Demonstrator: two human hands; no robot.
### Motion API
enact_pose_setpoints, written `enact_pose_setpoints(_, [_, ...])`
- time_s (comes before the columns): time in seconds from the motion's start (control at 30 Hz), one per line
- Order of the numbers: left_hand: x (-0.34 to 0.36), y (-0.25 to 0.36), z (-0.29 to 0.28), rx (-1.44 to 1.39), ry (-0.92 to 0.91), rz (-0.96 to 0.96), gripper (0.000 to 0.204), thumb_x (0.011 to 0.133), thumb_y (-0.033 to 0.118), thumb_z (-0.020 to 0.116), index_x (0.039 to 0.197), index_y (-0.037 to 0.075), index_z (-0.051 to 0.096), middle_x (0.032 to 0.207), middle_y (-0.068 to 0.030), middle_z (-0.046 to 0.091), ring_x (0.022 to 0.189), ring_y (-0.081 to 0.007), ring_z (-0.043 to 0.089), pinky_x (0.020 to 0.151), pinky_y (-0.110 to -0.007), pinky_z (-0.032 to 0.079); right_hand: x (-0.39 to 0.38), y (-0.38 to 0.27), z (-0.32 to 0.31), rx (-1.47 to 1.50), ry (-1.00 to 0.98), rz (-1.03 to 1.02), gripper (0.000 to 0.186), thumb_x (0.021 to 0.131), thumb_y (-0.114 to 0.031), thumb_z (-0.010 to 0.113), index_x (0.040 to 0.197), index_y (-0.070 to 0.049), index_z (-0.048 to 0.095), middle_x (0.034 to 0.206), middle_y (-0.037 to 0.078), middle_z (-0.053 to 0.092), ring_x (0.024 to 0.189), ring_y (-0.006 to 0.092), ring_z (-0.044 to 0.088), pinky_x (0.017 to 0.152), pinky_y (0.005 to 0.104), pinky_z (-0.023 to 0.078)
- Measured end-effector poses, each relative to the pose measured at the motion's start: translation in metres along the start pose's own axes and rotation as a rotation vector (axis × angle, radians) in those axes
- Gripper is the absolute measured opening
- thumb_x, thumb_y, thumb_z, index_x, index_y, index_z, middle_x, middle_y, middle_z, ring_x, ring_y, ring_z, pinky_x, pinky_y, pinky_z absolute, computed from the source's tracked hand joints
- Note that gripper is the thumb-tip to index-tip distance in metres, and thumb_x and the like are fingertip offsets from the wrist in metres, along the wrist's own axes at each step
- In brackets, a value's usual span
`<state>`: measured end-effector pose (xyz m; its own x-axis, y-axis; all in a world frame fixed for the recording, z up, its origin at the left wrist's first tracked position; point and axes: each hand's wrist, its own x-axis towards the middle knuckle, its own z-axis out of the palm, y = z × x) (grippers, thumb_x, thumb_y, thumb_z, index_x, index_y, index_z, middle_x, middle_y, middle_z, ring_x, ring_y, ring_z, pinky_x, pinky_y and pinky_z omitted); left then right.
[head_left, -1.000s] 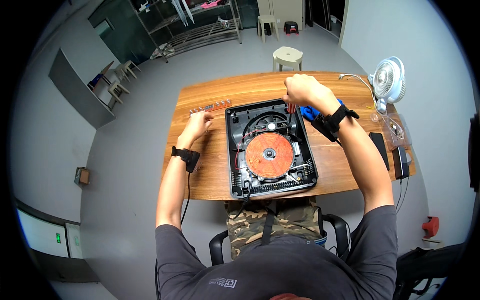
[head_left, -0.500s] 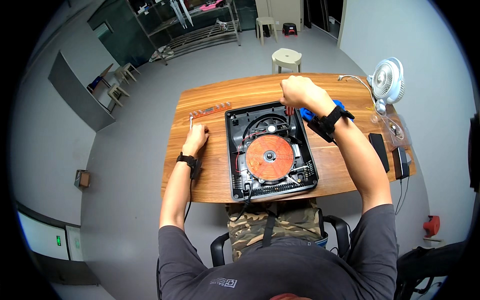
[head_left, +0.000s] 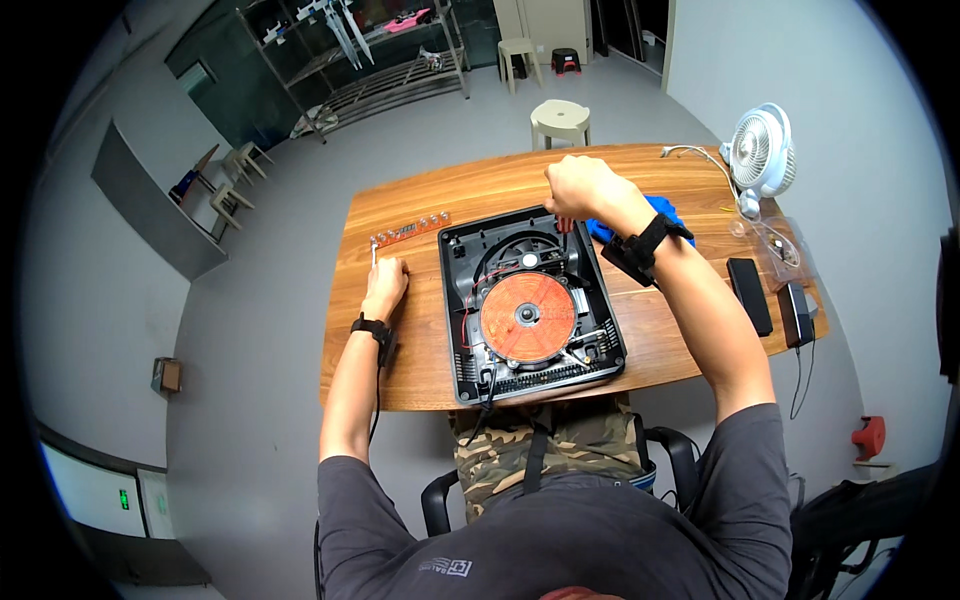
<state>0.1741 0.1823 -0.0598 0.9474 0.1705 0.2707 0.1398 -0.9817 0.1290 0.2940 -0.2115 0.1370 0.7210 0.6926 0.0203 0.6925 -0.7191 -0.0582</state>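
Note:
An opened induction cooker base (head_left: 450, 330) lies in front of me, its round orange coil (head_left: 528, 318) and black fan (head_left: 529, 260) exposed. My right hand (head_left: 585, 188) is closed around the red handle of a screwdriver (head_left: 565, 224), held upright over the base's far right corner. The screwdriver's tip is hard to make out. To the left of the base, my left hand (head_left: 385, 288) rests on the table with curled fingers. A short white cable (head_left: 374, 254) runs from these fingers to a narrow orange circuit board (head_left: 410, 230); whether they grip it is unclear.
Blue cloth-like material (head_left: 660, 212) lies beyond my right wrist. A white fan (head_left: 762, 150), a clear plastic box (head_left: 785, 250), a black slab (head_left: 749, 296) and a black adapter (head_left: 797, 312) line the wooden table's (head_left: 660, 330) right side. A stool (head_left: 561, 120) stands behind it.
The whole view has shifted slightly, so the table's contents appear a little further left. Both hands stay in nearly the same places, the right still on the screwdriver.

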Motion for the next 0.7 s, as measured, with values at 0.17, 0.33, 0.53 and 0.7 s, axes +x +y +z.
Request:
enact_pose_setpoints(0.17, [0.001, 0.003, -0.013, -0.121, 0.045, 0.002, 0.012, 0.084, 0.004, 0.069, 0.092, 0.000, 0.076, 0.090, -0.0232, 0.073, 0.088, -0.0387, 0.072, 0.080, -0.046, 0.058, 0.000, 0.002, 0.008, 0.003, 0.022, -0.011, 0.031, 0.087, -0.027, 0.070, 0.093, 0.004, 0.071, 0.093, 0.025, 0.073, 0.095, 0.0397, 0.072, 0.086, 0.0475, 0.058])
enact_pose_setpoints(0.33, [-0.002, 0.049, -0.047, -0.231, 0.152, 0.190, 0.012, 0.087, 0.005, 0.073, 0.097, -0.001, 0.074, 0.094, -0.0185, 0.074, 0.084, -0.0322, 0.073, 0.078, -0.040, 0.058, 0.002, 0.006, 0.006, -0.061, 0.070, -0.044, 0.027, 0.085, -0.025, 0.065, 0.089, -0.001, 0.078, 0.091, 0.021, 0.075, 0.090, 0.0353, 0.074, 0.082, 0.0439, 0.060])
enact_pose_setpoints(0.53, [-0.023, 0.119, -0.081, -0.502, -0.001, 0.178, 0.014, 0.088, 0.010, 0.076, 0.099, 0.000, 0.074, 0.090, -0.0126, 0.076, 0.078, -0.0214, 0.073, 0.073, -0.034, 0.058, -0.004, -0.001, -0.023, -0.037, 0.042, -0.059, 0.036, 0.089, -0.034, 0.067, 0.096, 0.000, 0.074, 0.095, 0.023, 0.074, 0.093, 0.0379, 0.073, 0.085, 0.0459, 0.058])
enact_pose_setpoints(0.7, [-0.028, 0.139, -0.087, -0.598, -0.013, 0.225, 0.015, 0.085, 0.009, 0.078, 0.094, -0.001, 0.072, 0.086, -0.0129, 0.074, 0.079, -0.0216, 0.071, 0.075, -0.034, 0.057, -0.016, -0.011, -0.040, 0.247, 0.066, -0.240, 0.038, 0.095, -0.037, 0.066, 0.103, 0.000, 0.069, 0.090, 0.021, 0.074, 0.087, 0.0383, 0.072, 0.079, 0.0453, 0.056])
